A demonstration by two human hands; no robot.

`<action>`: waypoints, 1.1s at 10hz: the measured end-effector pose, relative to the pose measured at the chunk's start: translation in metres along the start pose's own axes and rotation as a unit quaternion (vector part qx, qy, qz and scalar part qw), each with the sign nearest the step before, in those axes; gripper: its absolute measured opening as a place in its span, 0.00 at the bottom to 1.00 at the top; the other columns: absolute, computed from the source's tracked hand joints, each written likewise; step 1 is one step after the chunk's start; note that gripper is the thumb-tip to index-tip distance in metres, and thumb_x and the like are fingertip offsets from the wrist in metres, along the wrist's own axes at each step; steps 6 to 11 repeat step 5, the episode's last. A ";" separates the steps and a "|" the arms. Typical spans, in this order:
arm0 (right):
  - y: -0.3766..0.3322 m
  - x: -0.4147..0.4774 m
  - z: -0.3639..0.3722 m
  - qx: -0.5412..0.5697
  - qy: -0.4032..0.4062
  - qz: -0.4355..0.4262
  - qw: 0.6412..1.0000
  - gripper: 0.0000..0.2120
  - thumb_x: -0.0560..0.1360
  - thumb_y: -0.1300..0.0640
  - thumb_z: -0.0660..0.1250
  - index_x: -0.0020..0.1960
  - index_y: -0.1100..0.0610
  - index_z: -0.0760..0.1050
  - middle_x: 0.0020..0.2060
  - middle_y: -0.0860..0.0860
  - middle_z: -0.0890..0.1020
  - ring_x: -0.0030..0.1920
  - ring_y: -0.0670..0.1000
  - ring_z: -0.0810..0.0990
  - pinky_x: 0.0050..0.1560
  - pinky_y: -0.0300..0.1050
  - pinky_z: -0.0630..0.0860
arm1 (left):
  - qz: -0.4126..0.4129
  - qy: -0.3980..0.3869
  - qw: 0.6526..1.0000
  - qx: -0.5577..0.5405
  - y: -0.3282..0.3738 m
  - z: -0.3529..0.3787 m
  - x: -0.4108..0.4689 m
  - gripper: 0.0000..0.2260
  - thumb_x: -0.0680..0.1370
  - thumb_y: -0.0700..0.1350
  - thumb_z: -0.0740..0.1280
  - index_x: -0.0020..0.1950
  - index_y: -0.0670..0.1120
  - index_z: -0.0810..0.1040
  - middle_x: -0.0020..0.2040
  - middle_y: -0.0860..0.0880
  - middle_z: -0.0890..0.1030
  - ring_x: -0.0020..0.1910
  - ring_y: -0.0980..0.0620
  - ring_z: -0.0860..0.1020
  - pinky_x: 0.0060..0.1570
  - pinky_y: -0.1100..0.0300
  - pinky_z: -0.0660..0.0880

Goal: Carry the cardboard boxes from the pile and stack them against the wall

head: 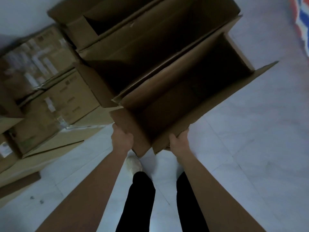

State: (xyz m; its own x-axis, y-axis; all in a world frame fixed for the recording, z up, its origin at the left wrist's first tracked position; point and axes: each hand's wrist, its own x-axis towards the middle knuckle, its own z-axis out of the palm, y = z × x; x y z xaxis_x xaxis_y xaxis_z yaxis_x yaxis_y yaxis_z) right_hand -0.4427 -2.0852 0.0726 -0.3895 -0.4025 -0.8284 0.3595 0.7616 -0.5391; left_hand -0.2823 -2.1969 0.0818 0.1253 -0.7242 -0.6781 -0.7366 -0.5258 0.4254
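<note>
An open, empty cardboard box (168,104) hangs in front of me with its flaps spread. My left hand (121,137) grips its near left flap, fingers curled round the edge. Its near right edge is held by my right hand (177,141), thumb on top. Just behind it stand two more open brown boxes (133,52), one after the other, their far ends near the white wall (20,12).
Sealed, taped cartons (41,64) are stacked at the left, with flattened cardboard (41,151) on the floor before them. My legs and a white shoe (133,162) are below the box. Pale tiled floor (250,139) spreads to the right, with a red and blue object (302,22) at the top right.
</note>
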 end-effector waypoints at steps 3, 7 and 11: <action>-0.019 -0.002 0.008 -0.045 -0.002 0.044 0.998 0.36 0.83 0.57 0.60 0.80 0.43 0.41 0.57 0.53 0.78 0.46 0.55 0.85 0.40 0.47 0.84 | 0.045 -0.052 0.997 0.027 0.005 -0.006 0.007 0.16 0.81 0.45 0.63 0.68 0.41 0.68 0.58 0.37 0.80 0.52 0.37 0.80 0.53 0.44 0.79; -0.103 -0.059 -0.013 -0.059 -0.059 0.121 0.989 0.24 0.84 0.46 0.61 0.75 0.56 0.64 0.63 0.54 0.76 0.55 0.54 0.81 0.57 0.51 0.80 | 0.091 -0.057 0.994 0.035 0.062 -0.055 -0.052 0.18 0.84 0.53 0.55 0.44 0.45 0.78 0.41 0.45 0.83 0.41 0.45 0.82 0.46 0.48 0.81; -0.103 -0.059 -0.013 -0.059 -0.059 0.121 0.989 0.24 0.84 0.46 0.61 0.75 0.56 0.64 0.63 0.54 0.76 0.55 0.54 0.81 0.57 0.51 0.80 | 0.091 -0.057 0.994 0.035 0.062 -0.055 -0.052 0.18 0.84 0.53 0.55 0.44 0.45 0.78 0.41 0.45 0.83 0.41 0.45 0.82 0.46 0.48 0.81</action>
